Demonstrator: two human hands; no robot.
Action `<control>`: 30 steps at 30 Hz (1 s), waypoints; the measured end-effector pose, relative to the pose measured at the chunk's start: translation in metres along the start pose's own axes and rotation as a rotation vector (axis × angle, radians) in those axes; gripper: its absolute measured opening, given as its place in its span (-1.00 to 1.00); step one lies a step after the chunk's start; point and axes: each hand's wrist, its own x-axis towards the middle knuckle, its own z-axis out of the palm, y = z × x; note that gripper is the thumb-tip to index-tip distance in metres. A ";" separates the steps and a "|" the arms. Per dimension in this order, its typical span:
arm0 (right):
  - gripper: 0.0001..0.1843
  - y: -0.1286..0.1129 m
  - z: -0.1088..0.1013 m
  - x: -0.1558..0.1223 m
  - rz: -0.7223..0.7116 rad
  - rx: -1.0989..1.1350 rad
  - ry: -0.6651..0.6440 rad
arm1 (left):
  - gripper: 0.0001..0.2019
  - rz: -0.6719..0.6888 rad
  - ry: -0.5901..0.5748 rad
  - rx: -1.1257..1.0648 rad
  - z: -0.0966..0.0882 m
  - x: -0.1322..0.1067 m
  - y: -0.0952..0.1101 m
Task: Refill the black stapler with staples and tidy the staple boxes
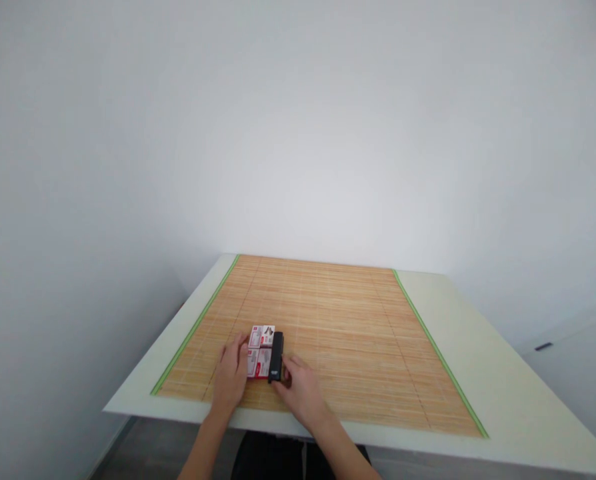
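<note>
Two small red-and-white boxes (261, 336) lie side by side, one behind the other, on a bamboo mat (338, 313). A black stapler (277, 356) lies lengthwise along their right side. My left hand (231, 377) rests flat on the mat with its fingers stretched out, the fingertips touching the left edge of the nearer box (259, 364). My right hand (301, 390) comes in from the right, its fingers curled against the near end of the stapler. I cannot tell whether it grips the stapler or only touches it.
The mat has green edging and covers the middle of a pale table (503, 373). White walls stand close behind and to the left. A white cabinet with a dark handle (543, 347) is at the right.
</note>
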 end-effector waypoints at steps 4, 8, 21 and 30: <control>-0.64 -0.013 0.014 0.008 -0.008 -0.057 0.002 | -0.50 -0.044 0.070 0.037 0.000 0.000 -0.008; -0.49 -0.015 0.022 0.012 -0.033 -0.083 0.017 | -0.50 -0.042 0.075 0.076 0.000 0.000 -0.008; -0.39 -0.019 0.024 0.013 -0.019 -0.092 0.036 | -0.50 -0.005 0.140 0.162 0.005 0.000 -0.010; -0.36 -0.019 0.027 0.011 -0.018 -0.069 0.052 | -0.46 -0.039 0.131 0.167 0.006 -0.001 -0.011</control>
